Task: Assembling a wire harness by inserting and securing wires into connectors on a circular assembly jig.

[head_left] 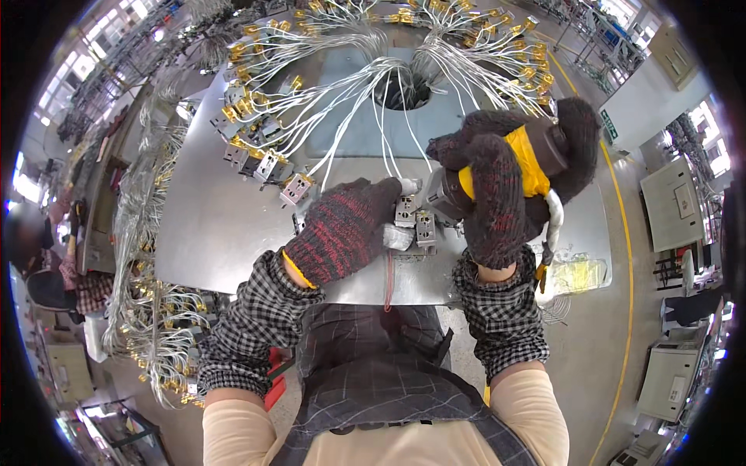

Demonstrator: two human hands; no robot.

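My left hand, in a black and red knit glove, closes around a small metal block with round holes near the table's front edge. White wrapping shows at its index fingertip and thumb tip. A second metal block sits just right of it. In a dark knit glove, my right hand grips a black handheld power tool wrapped in yellow tape. The tool lies tilted, its black front end close beside the blocks. Its tip is hard to make out.
White cables fan out from a round hole in the metal table, ending in yellow and metal connectors. More cable bundles hang at the left. A yellow floor line runs along the right. People stand at the far left.
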